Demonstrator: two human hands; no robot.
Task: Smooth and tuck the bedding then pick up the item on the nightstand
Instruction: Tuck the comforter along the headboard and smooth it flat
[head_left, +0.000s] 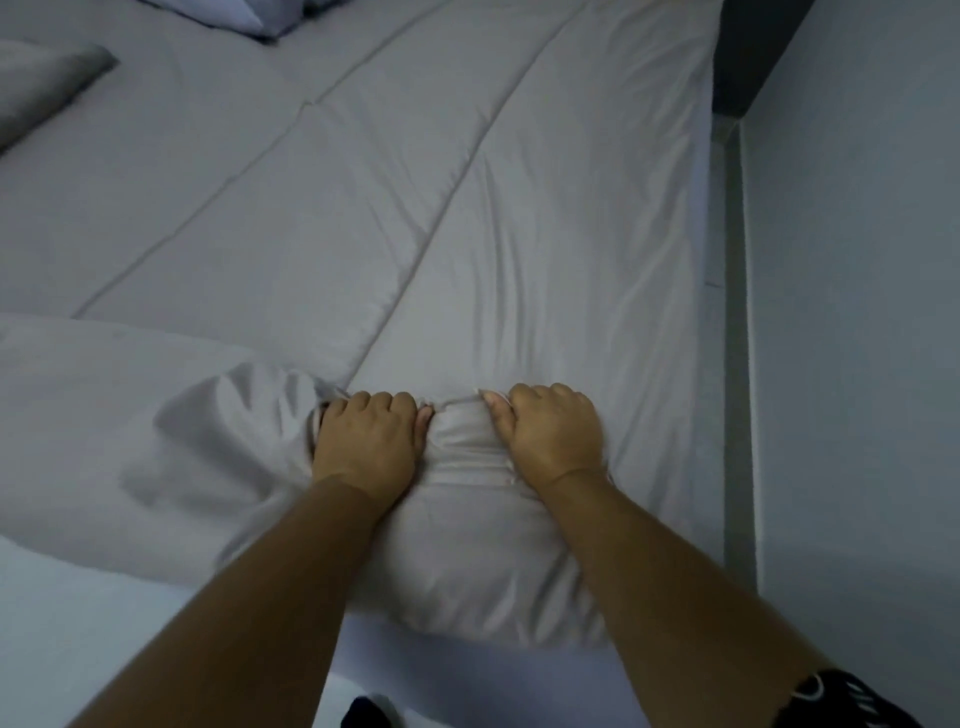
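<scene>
A grey quilted duvet (322, 208) covers the bed, with stitched seams running diagonally away from me. Its near edge is folded and bunched into a thick roll (467, 545) at the foot of the bed. My left hand (366, 441) is clenched on the bunched fabric at the left of the roll. My right hand (550, 434) grips the same fold a short way to the right, fingers curled into the cloth. Wrinkles fan out from both grips. No nightstand or item on it is in view.
A grey pillow (41, 83) lies at the far left and a lighter pillow (228, 15) at the top. A dark headboard (753, 52) stands at the top right. The pale wall (857, 312) runs close along the bed's right side, with a narrow gap (735, 364).
</scene>
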